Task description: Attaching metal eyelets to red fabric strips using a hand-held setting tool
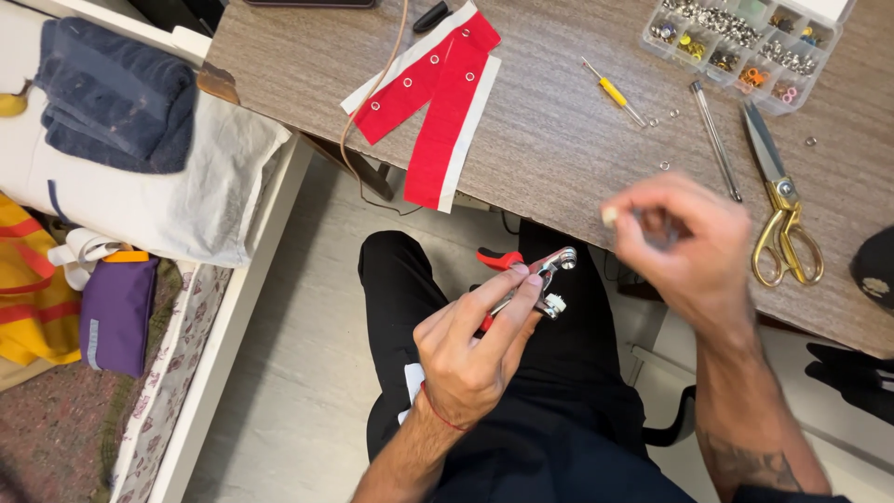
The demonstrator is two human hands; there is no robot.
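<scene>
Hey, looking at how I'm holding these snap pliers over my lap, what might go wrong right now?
The right hand pinches something tiny over the table edge; dropped, it would likely fall to the floor. The left hand holds the snap pliers with fingers near the metal head, so closing them might pinch. Loose rings lie near the edge and may get knocked off.

Bright, even indoor light, soft shadows, sharp focus throughout except the motion-blurred right hand (678, 244), perhaps mid-movement.

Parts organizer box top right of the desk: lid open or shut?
Open. The clear compartment box shows its eyelets and small coloured parts uncovered, and the lid stands flipped back behind it at the frame's top edge.
</scene>
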